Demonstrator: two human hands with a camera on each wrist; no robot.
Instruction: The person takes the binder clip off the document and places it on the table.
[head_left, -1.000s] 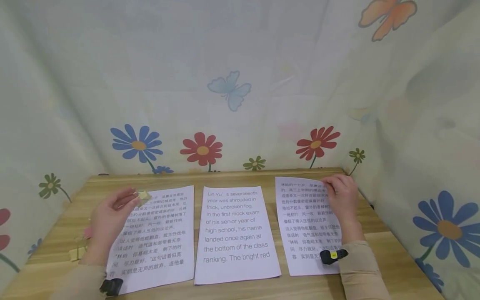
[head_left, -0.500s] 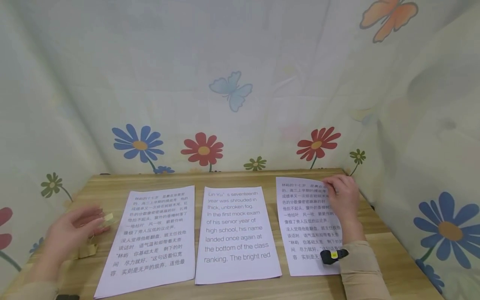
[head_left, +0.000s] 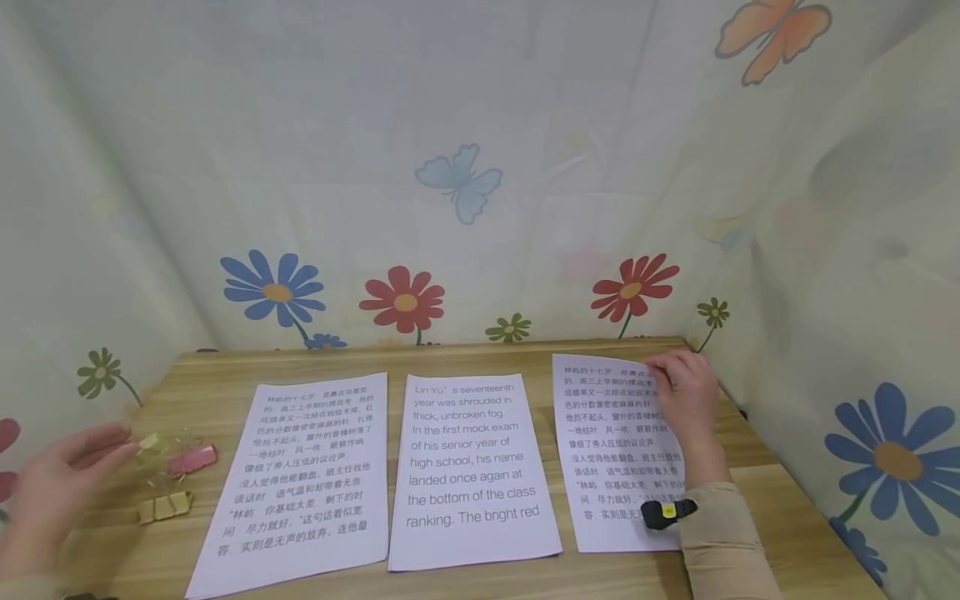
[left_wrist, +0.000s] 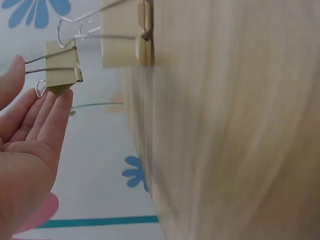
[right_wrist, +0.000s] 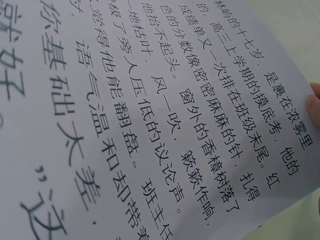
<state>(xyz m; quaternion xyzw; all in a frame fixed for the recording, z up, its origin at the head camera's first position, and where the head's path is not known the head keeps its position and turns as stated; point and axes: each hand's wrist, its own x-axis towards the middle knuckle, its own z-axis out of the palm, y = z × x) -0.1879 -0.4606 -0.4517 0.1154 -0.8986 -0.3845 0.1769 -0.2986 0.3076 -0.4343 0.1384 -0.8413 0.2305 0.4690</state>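
Observation:
At the left of the head view my left hand (head_left: 71,483) pinches a small yellow binder clip (head_left: 148,447) at its fingertips. The left wrist view shows that clip (left_wrist: 62,65) between thumb and fingers, raised off the tabletop, its wire handles pointing toward the thumb. Close by on the table are a pink binder clip (head_left: 192,460) and another yellow binder clip (head_left: 165,507). My right hand (head_left: 686,396) pinches the upper right corner of the rightmost printed sheet (head_left: 615,450), which bends up there. In the right wrist view only fingertips (right_wrist: 314,105) show at this sheet's edge.
Two more printed paper stacks lie on the wooden table (head_left: 450,358): one on the left (head_left: 300,483) with Chinese text, one in the middle (head_left: 472,475) with English text. A flower-patterned cloth (head_left: 480,242) stands behind and at both sides.
My left hand has moved left and down with the yellow clip, from over the left paper stack to beside the other clips. The right hand stays at the sheet's corner.

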